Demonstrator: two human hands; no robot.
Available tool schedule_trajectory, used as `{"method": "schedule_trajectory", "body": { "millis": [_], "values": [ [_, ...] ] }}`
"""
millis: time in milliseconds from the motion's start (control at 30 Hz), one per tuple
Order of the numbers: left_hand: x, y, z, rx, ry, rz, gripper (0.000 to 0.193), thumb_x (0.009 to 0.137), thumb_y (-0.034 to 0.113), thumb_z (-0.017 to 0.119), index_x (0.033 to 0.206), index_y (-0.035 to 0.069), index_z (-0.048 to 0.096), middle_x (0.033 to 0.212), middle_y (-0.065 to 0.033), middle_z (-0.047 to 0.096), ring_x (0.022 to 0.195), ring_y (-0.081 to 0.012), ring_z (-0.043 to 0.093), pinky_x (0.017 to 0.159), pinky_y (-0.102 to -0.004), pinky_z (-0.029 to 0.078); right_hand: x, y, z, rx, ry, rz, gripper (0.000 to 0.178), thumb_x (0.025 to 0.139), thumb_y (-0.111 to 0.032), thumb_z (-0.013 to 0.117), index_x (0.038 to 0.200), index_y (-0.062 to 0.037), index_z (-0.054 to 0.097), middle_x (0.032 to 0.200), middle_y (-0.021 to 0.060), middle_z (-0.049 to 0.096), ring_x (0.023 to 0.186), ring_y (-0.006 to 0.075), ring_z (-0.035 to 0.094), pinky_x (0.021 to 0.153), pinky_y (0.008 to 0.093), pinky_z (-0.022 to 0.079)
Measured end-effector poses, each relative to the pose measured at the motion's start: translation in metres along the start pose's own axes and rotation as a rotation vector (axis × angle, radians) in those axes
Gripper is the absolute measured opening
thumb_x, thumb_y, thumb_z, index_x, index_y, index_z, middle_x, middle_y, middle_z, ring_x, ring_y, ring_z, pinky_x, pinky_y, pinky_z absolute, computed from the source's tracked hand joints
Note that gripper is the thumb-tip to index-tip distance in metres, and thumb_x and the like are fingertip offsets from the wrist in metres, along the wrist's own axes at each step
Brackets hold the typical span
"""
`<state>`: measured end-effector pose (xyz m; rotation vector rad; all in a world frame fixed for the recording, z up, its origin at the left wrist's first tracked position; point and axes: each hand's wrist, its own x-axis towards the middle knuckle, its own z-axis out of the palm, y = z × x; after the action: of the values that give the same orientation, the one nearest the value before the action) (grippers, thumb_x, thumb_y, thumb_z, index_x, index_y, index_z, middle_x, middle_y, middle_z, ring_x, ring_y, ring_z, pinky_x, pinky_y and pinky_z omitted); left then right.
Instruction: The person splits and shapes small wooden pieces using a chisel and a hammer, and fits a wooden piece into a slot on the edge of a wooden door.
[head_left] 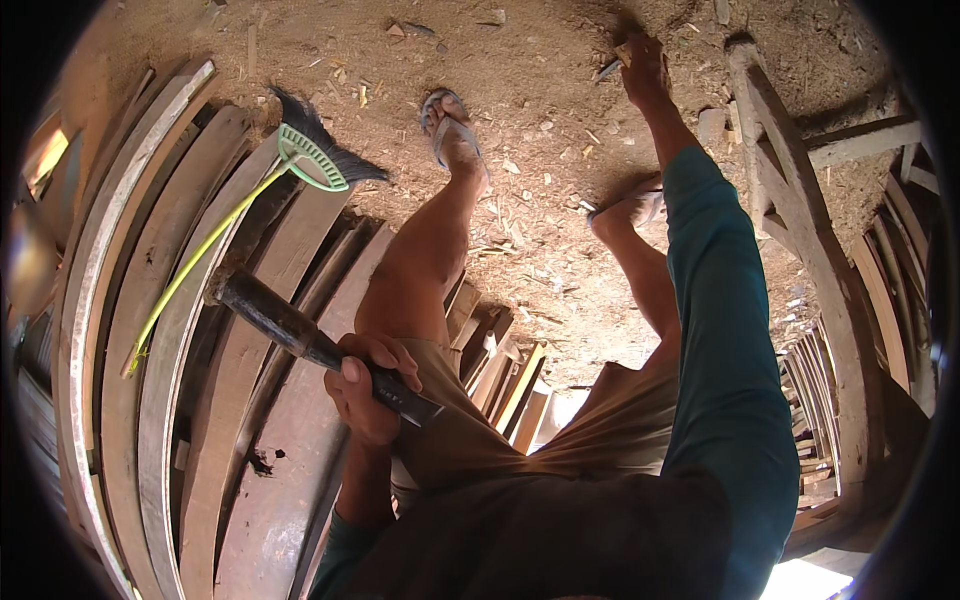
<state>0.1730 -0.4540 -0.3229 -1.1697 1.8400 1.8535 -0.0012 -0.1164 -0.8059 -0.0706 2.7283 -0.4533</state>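
My left hand [365,390] is closed around the blade of a wide chisel [265,310], holding it over my left thigh. The chisel's dark, worn handle points up and to the left, and its bright bevelled edge sticks out past my palm to the right. Stretched far forward, my right arm in a teal sleeve reaches down to the floor. There my right hand [647,75] has its fingers curled in by a small tan piece. A short grey item lies beside it. What those fingers grip is too small to make out.
Long wooden planks [270,450] stand in rows on the left, with a green broom [312,160] leaning across them. Wood chips and sawdust cover the dirt floor [540,130]. A wooden trestle [800,190] stands at the right, with more boards behind it. My sandalled feet are apart.
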Motion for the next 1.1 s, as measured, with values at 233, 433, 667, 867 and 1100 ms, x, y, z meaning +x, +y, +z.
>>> {"method": "schedule_trajectory", "body": {
  "millis": [233,433,667,867,1100],
  "values": [
    [0.001,-0.002,0.005,0.051,-0.006,-0.011,0.043,0.109,0.04,0.052,0.096,0.0,0.058,0.081,-0.0151,0.064,0.063,-0.0171,0.06,0.057,-0.0293,0.051,-0.051,-0.047,-0.086,0.764,0.028,0.186,0.053,0.085,-0.023,0.079,0.133,-0.0064,0.065,0.117,0.0169,0.073,0.113,0.0299,0.07,0.095,0.0394,0.056],
    [-0.004,0.008,0.024,0.047,-0.081,-0.142,0.035,0.107,0.035,0.06,0.1,0.001,0.061,0.085,-0.01,0.067,0.068,-0.0143,0.062,0.062,-0.0278,0.05,-0.196,-0.164,-0.293,1.398,-0.149,0.432,0.056,0.091,-0.027,0.08,0.137,-0.0012,0.062,0.123,0.012,0.073,0.116,0.0216,0.067,0.096,0.0346,0.053],
    [-0.105,0.162,0.136,0.08,-0.316,0.037,0.025,0.107,0.03,0.062,0.109,0.005,0.064,0.081,0.0042,0.056,0.065,-0.0045,0.049,0.061,-0.0228,0.044,-0.334,-0.202,-0.522,1.781,-0.139,0.255,0.047,0.101,-0.021,0.067,0.139,0.0056,0.06,0.123,0.0108,0.072,0.105,0.0147,0.063,0.089,0.0305,0.051],
    [-0.183,0.246,0.197,0.173,-0.676,0.264,0.02,0.094,0.015,0.081,0.1,0.006,0.064,0.085,0.0019,0.065,0.068,-0.0019,0.053,0.061,-0.0202,0.047,-0.418,-0.175,-0.622,1.817,0.002,0.218,0.047,0.101,-0.024,0.063,0.135,0.0081,0.062,0.113,0.0114,0.071,0.091,0.0159,0.063,0.082,0.03,0.05],
    [-0.28,0.287,0.263,0.365,-0.858,0.468,0.034,0.091,0.009,0.082,0.073,0.008,0.053,0.087,-0.0009,0.069,0.072,-0.0049,0.052,0.066,-0.0232,0.048,-0.474,-0.129,-0.706,1.989,0.168,0.134,0.05,0.103,-0.034,0.062,0.13,0.0082,0.063,0.097,0.0087,0.069,0.079,0.0169,0.065,0.073,0.0326,0.053]
  ]
}}
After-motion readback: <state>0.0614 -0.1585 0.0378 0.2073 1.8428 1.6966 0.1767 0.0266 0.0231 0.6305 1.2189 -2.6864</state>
